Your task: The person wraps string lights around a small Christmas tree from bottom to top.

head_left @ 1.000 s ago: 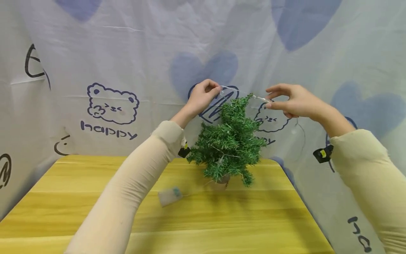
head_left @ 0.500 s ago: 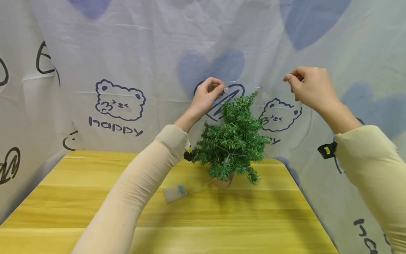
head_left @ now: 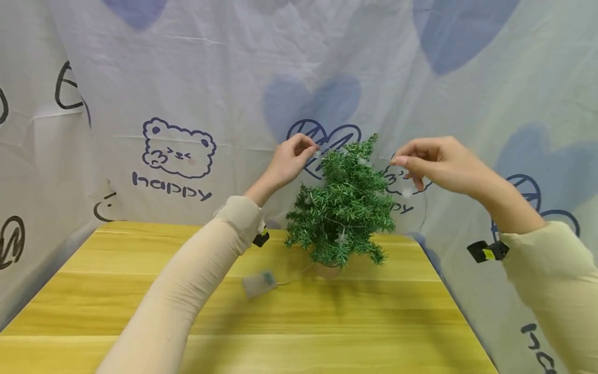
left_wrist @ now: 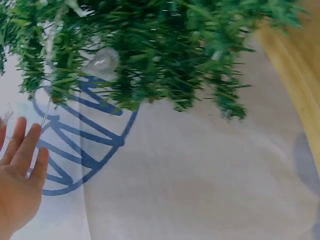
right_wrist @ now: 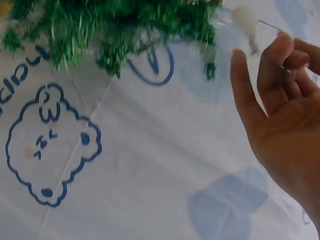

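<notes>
A small green artificial Christmas tree [head_left: 355,202] stands on the table in a pot [head_left: 328,271]. A thin clear string of lights lies round it, with a star-shaped light [head_left: 342,237] on the lower front branches. Left of the treetop, my left hand [head_left: 284,163] pinches the string between thumb and fingertips. In the left wrist view a clear light [left_wrist: 105,62] hangs against the branches. On the right of the top, my right hand [head_left: 450,162] pinches the string's wire [right_wrist: 270,25]. A loose length of it hangs below that hand.
A white battery box [head_left: 258,284] lies on the wooden table [head_left: 140,291], left of the pot, with its wire running to the tree. A white printed cloth [head_left: 243,62] hangs close behind and on both sides.
My right hand rose away to the right, then came down and back toward the treetop. My left hand has lowered slightly, and the string now lies against the front of the upper branches.
</notes>
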Available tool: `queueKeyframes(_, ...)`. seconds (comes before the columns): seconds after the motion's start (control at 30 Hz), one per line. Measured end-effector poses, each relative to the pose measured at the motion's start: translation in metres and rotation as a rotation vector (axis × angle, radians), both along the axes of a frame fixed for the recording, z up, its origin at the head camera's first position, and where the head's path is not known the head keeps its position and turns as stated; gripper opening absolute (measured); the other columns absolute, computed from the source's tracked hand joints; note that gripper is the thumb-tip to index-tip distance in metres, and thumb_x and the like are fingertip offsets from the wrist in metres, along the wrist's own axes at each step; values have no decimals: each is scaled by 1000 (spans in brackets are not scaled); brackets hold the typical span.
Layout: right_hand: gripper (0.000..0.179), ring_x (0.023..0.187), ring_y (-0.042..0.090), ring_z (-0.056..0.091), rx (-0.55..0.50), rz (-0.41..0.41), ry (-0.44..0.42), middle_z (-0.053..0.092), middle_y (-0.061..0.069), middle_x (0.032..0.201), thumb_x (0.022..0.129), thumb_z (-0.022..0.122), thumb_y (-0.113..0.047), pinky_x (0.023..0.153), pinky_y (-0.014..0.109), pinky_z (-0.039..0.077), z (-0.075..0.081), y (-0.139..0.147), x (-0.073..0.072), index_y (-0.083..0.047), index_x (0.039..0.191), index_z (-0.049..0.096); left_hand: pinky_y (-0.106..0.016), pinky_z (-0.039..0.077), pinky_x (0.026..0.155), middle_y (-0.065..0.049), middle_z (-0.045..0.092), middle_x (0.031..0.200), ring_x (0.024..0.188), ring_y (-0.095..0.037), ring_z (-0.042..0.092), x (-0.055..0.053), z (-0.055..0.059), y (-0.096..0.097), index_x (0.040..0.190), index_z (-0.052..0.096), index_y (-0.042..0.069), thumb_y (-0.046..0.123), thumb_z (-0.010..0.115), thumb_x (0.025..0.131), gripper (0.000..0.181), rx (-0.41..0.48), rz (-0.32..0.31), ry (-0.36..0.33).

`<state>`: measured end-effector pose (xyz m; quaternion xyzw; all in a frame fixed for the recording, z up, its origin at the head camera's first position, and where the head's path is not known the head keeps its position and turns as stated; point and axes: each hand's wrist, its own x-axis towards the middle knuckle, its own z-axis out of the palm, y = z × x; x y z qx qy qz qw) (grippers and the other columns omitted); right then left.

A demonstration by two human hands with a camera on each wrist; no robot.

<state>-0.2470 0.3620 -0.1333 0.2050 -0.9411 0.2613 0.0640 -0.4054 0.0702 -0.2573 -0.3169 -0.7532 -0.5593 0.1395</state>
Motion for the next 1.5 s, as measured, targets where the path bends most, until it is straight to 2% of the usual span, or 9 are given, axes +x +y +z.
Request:
queueKeyframes(0.1,26,62,27,60,48,44,-53,63,10,74,109,58,-29,59,34,52,-9,2,8,-13,124,72,-39,54,96,-12,69,125,110,-23,67,4,-10,-4,123,65,7,21,56,110,22,-116,-28,19)
queueKeyframes(0.27,24,50,22,43,79,-6,-84,47,6,62,108,60,-32,53,35,46,-16,29,13,-19,123,73,-38,53,93,-9,62,124,111,-25,62,11,-20,-6,117,72,5,18,64,106,19,-219,-77,105)
queueKeyframes(0.43,21,54,22,45,59,1,-116,49,6,67,107,62,-25,51,35,43,-23,60,16,-16,123,73,-44,49,96,-5,60,124,116,-26,57,21,-19,-7,112,77,8,18,69,103,16,-202,-138,182)
queueKeyframes(0.6,20,69,25,59,39,45,-133,64,10,89,107,61,-18,57,35,49,-32,78,15,-12,122,73,-36,50,94,-5,62,125,117,-19,57,28,-13,-4,113,78,9,17,70,102,15,-134,-159,209)
queueKeyframes(0.8,28,56,20,50,187,-81,-216,63,5,91,109,58,-25,55,34,48,-42,91,0,-9,128,70,-34,51,85,-6,64,121,110,-20,60,31,-21,2,116,80,10,13,71,100,18,-221,-152,252)
queueKeyframes(0.97,35,59,20,51,283,-136,-179,54,5,77,110,55,-33,57,34,46,-42,97,-18,-5,128,69,-31,50,80,-3,67,115,103,-16,62,30,-22,5,119,77,10,15,71,101,20,-196,-110,264)
queueKeyframes(1.1,34,62,22,52,273,-141,-160,55,6,76,111,53,-28,56,35,46,-38,93,-40,-1,124,69,-32,50,77,-6,68,111,97,-17,62,25,-14,8,120,74,6,13,66,104,19,-75,-69,251)
queueKeyframes(1.27,32,63,25,54,271,-127,-103,58,7,76,112,52,-26,56,38,46,-32,75,-67,0,119,70,-32,51,83,-8,67,118,102,-17,63,12,6,16,125,69,4,15,61,107,23,20,-31,170)
queueKeyframes(1.5,37,67,23,59,303,-101,-42,65,7,81,112,51,-30,61,38,46,-21,38,-100,-1,127,69,-34,52,95,-6,66,127,114,-18,62,-8,44,33,135,64,7,22,55,110,30,-104,-57,49)
